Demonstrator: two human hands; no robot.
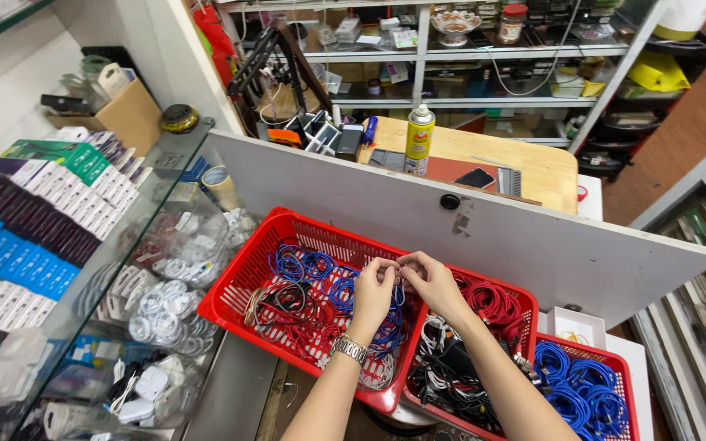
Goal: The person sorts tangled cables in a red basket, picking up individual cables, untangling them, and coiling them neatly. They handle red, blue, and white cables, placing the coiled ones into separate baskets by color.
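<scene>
My left hand, with a metal watch on its wrist, and my right hand meet fingertip to fingertip above a red plastic basket. Both pinch a thin blue cable that loops down into the basket. That basket holds coiled blue cables, red ones and dark ones in a tangle. A second red basket under my right forearm holds red coils plus black and white cables.
A third red basket with blue coils sits at the right. A grey-white board stands behind the baskets. A glass counter at the left holds boxed goods and bagged white cables. Behind stand a wooden desk with a yellow spray can and shelves.
</scene>
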